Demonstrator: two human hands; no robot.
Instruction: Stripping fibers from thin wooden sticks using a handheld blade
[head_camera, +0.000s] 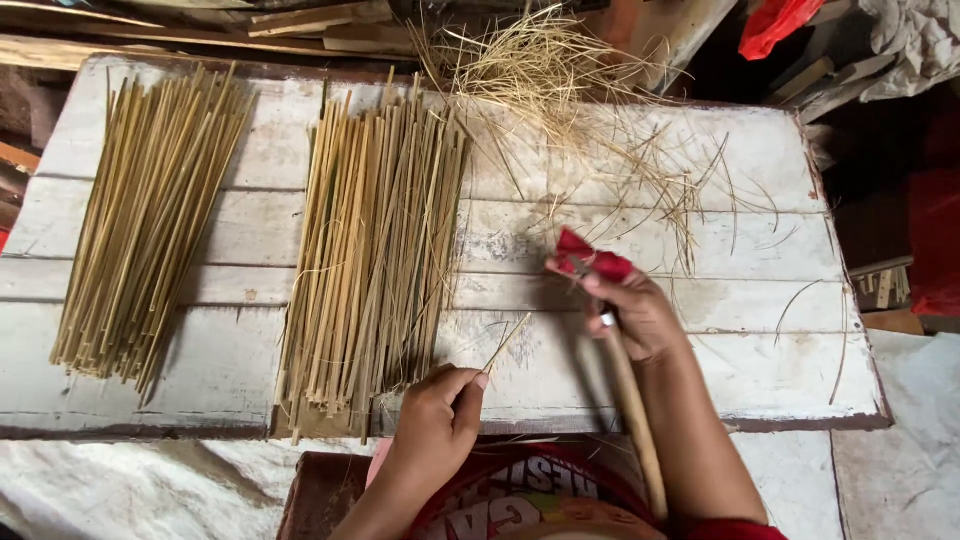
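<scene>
My left hand (437, 412) is at the near edge of the white wooden board (760, 300), pinching a thin bamboo sliver (507, 343) that points up and to the right. My right hand (637, 312) is closed around a long wooden-handled tool (632, 410). The tool's upper end is wrapped in red cloth (588, 260) and its handle runs down toward my lap. The sliver's tip lies a little left of my right hand. Just left of my left hand is a large pile of split bamboo strips (375, 250).
A second pile of bamboo strips (150, 220) lies at the board's left end. Loose straw-like shavings (570, 90) are heaped at the far edge and trail to the right. Wooden planks (300, 20) lie behind; red items (935, 240) are at the right.
</scene>
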